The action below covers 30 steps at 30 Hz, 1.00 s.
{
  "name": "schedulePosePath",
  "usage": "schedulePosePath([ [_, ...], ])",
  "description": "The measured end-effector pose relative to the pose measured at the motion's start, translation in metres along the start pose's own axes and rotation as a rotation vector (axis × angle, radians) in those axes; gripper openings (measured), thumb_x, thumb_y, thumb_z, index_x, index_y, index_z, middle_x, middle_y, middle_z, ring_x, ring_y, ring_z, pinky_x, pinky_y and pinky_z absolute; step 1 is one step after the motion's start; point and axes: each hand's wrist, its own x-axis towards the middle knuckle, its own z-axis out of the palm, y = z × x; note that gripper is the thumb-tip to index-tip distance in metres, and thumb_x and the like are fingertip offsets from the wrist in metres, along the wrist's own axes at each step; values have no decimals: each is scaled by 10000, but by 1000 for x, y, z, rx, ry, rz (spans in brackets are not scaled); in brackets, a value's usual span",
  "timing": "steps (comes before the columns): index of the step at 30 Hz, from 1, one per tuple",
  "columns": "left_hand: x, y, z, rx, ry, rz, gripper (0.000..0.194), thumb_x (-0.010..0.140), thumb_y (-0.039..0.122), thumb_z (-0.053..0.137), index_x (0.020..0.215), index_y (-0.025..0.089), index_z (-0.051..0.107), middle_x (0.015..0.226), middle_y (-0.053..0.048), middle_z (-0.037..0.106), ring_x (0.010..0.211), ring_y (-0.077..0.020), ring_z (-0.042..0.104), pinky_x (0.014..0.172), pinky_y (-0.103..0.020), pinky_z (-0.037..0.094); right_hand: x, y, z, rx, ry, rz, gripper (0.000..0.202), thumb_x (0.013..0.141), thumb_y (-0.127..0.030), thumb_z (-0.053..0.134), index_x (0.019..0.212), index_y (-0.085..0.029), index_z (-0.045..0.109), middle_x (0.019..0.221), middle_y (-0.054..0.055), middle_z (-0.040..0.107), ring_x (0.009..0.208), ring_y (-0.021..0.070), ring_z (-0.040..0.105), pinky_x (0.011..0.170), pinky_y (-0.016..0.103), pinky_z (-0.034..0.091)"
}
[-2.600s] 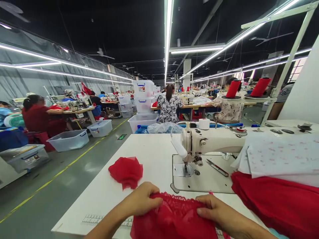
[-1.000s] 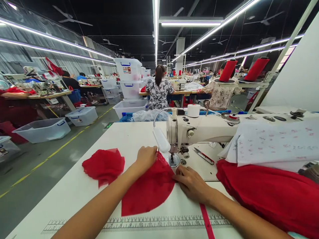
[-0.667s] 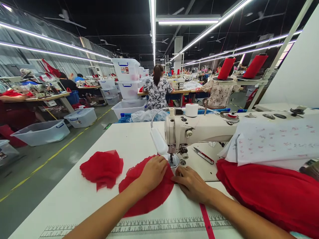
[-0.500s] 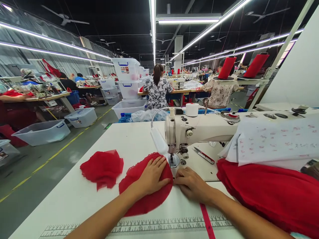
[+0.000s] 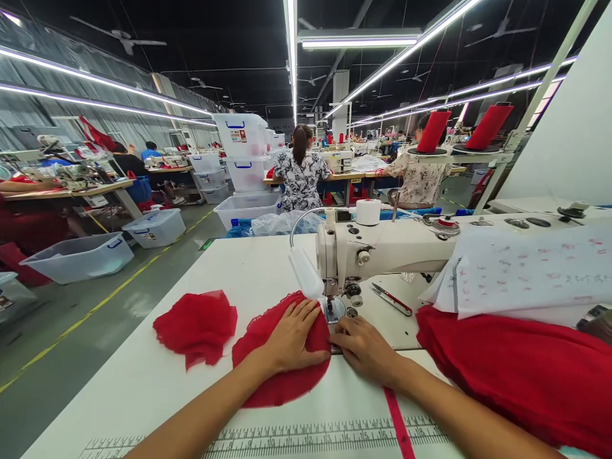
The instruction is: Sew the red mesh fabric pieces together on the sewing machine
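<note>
My left hand [image 5: 295, 335] lies flat, fingers stretched out, on a rounded red fabric piece [image 5: 280, 390] with a scalloped lace edge at its top. At the fabric's right edge my right hand [image 5: 366, 347] is curled, thumb and fingers closed on the rim; the exact pinch is partly hidden. Just beyond both hands is the presser foot [image 5: 329, 307] of a white sewing machine [image 5: 387, 245]. Another crumpled red fabric piece [image 5: 196, 325] rests to the left. A red strip [image 5: 399, 424] crosses the ruler marking [image 5: 296, 438] on the tabletop below my right wrist.
Thread snips [image 5: 392, 299] lie right of the needle area. A large red fabric pile [image 5: 516, 370] and marked white paper [image 5: 530, 274] occupy the right side. Red thread cones [image 5: 433, 132] stand behind the machine. Ahead, a person in a patterned top [image 5: 301, 175] sits near stacked plastic bins [image 5: 241, 137].
The rounded fabric piece has turned and shifted slightly toward the machine under my left hand. My right hand has moved slightly left and forward along its edge.
</note>
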Motion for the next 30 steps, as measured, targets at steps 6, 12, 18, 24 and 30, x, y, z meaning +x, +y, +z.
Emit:
schedulePosePath([
  [6, 8, 2, -3, -18, -3, 2, 876, 616, 465, 666, 1316, 60, 328, 1382, -189, 355, 1283, -311, 295, 1078, -495, 194, -2, 4, -2, 17, 27, -6, 258, 772, -26, 427, 860, -177, 618, 787, 47, 538, 704, 159, 467, 644, 282, 375],
  [12, 20, -7, 0, -94, 97, 95, 751, 558, 464, 709, 1161, 123, 420, 1197, -154, 536, 1150, -319, 454, 1051, -508, 223, -2, 6, -2, 10, 21, 35, 255, 765, -25, 443, 867, -185, 614, 787, 40, 544, 704, 156, 475, 630, 281, 352],
  [18, 23, -15, -2, -140, 97, 173, 691, 555, 444, 713, 1114, 181, 403, 1171, -109, 536, 1122, -311, 470, 1034, -532, 223, -1, 6, -1, -6, 9, 49, 252, 766, -35, 459, 881, -193, 618, 794, 38, 544, 716, 156, 475, 638, 282, 340],
  [24, 26, -18, -4, -117, 71, 208, 721, 559, 448, 712, 1143, 155, 409, 1146, -130, 555, 1120, -320, 466, 1021, -537, 244, 0, 4, -3, -14, 11, 48, 243, 793, -46, 439, 872, -189, 620, 775, 40, 540, 714, 154, 477, 634, 288, 324],
  [30, 10, -9, -10, -101, 100, 252, 574, 608, 374, 683, 1096, 151, 479, 1219, -140, 522, 1196, -317, 402, 1048, -516, 222, -2, 4, -2, 2, 4, 60, 224, 807, -66, 437, 861, -188, 617, 788, 40, 537, 745, 157, 483, 667, 294, 344],
])
